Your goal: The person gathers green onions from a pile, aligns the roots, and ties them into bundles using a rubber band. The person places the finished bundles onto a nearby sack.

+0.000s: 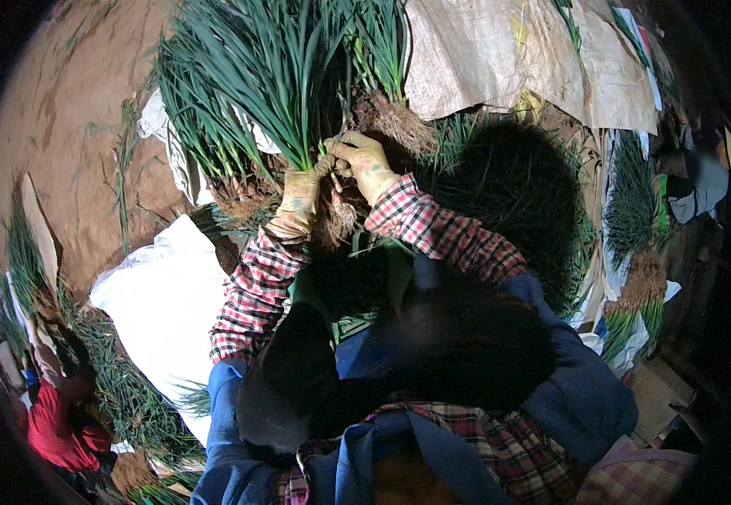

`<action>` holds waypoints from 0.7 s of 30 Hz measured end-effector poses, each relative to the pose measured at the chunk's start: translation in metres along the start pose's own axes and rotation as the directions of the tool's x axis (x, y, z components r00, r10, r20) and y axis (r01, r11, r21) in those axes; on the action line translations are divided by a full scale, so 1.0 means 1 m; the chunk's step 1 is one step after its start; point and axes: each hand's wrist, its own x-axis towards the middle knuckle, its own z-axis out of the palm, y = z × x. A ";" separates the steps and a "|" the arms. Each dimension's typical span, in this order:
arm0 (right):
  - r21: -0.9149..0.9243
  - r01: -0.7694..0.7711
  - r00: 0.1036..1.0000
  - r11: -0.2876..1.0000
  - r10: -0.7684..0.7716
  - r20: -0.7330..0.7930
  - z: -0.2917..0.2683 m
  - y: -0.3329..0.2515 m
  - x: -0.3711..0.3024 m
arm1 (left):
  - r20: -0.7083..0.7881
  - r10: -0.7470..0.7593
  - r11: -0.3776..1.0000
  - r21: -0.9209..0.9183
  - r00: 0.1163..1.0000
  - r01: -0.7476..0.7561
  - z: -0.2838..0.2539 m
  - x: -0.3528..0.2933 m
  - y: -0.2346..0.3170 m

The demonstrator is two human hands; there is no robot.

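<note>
Yellowish work gloves, stained in places, cover both my hands. My left hand point(301, 190) is wrapped round the lower stalks of a bunch of green onions point(286, 93), whose long leaves fan upward and away from me. My right hand point(365, 162) meets it from the right, thumb and fingers pinched together against the left fingertips. What lies in that pinch is too small to make out. Just below the hands hang pale stems and tangled roots point(338, 219). More green onions lie beside the left hand, their brown roots point(243, 195) toward me. Another rooted bunch point(397, 126) lies beyond my right hand.
A white sheet point(168, 303) spreads at my left, and a pale woven sack point(500, 59) covers the far right. Green onions point(630, 202) lie in rows on both sides. A person in red point(61, 429) is at lower left; another person point(706, 187) is at far right.
</note>
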 end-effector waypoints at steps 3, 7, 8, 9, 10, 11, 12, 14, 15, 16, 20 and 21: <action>0.177 0.062 0.997 0.982 -0.053 -0.053 -0.001 0.002 -0.004 | -0.131 -0.086 0.992 -0.103 0.988 0.073 0.003 -0.004 -0.003; 0.026 0.174 0.973 0.984 -0.168 -0.160 -0.029 -0.024 0.010 | -0.094 -0.123 0.966 -0.238 0.988 0.098 0.001 -0.008 0.010; -0.089 0.164 0.980 0.982 -0.172 -0.100 -0.030 -0.027 0.015 | -0.119 -0.145 0.972 -0.203 0.982 0.119 -0.003 -0.006 0.015; -0.203 0.159 0.985 0.966 -0.170 -0.039 -0.031 -0.029 0.019 | -0.144 -0.167 0.975 -0.169 0.975 0.142 -0.005 -0.004 0.020; -0.276 0.111 0.993 0.955 -0.094 0.075 -0.033 -0.031 0.021 | -0.173 -0.186 0.978 -0.131 0.967 0.165 -0.006 -0.003 0.025; -0.348 0.065 0.998 0.935 -0.060 0.023 -0.026 -0.029 0.026 | -0.131 -0.124 0.989 -0.097 0.984 0.112 -0.011 0.001 0.022; -0.365 0.059 0.998 0.929 -0.051 0.032 -0.020 -0.028 0.030 | -0.151 -0.123 0.992 -0.059 0.981 0.115 -0.014 0.005 0.019; -0.403 0.004 1.000 0.915 -0.010 -0.012 -0.005 -0.024 0.040 | -0.224 -0.031 0.998 -0.067 0.974 0.017 -0.012 0.013 0.012; -0.461 -0.055 0.998 0.886 0.034 -0.053 0.008 -0.039 0.030 | -0.151 -0.102 0.995 -0.007 0.983 0.102 -0.011 0.006 0.022; -0.495 -0.050 0.994 0.867 -0.005 -0.109 0.015 -0.038 0.034 | -0.131 -0.069 0.997 0.014 0.989 0.071 -0.024 0.017 0.011; -0.512 -0.098 0.993 0.853 0.052 -0.104 -0.007 -0.012 0.077 | -0.212 -0.096 0.939 0.306 0.973 0.159 -0.002 0.025 0.014; -0.502 -0.071 0.997 0.862 0.070 -0.021 0.004 -0.014 0.077 | -0.165 0.034 0.926 0.377 0.986 0.031 -0.014 0.030 0.005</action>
